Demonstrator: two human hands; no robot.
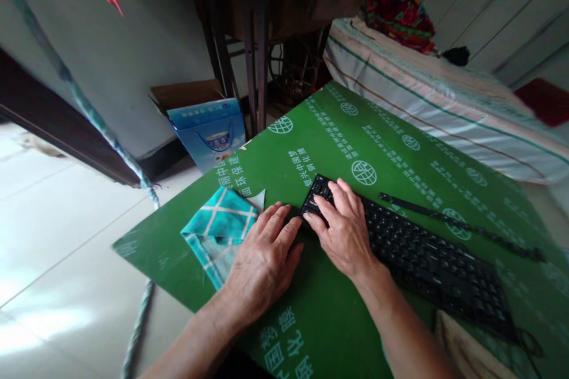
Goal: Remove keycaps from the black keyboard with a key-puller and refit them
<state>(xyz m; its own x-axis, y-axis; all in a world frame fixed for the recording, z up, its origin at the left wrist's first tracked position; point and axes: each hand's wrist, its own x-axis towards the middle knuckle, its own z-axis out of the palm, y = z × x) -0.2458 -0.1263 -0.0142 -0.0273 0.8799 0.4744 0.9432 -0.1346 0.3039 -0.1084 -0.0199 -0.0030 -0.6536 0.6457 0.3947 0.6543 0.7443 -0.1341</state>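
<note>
A black keyboard [427, 260] lies slantwise across the green board. My right hand [342, 228] rests on its far left end, fingers spread over the keys and holding nothing visible. Beside that end, my left hand [269, 249] lies palm down with its fingers stretched out, the fingertips close to the keyboard's edge. A folded teal checked cloth [226, 216] is on the board just left of my left hand, partly covered by it. Beyond the keyboard is a thin black strip [427, 210] with a twisted, lumpy right part.
The printed green board [249, 172] has a corner jutting out at left. A wrapped cord [95, 115] hangs past that corner. Behind stand a blue carton [208, 130] and a dark wooden table [262, 59]. At right is a bed [427, 95]; a brownish cloth [462, 346] lies near the front.
</note>
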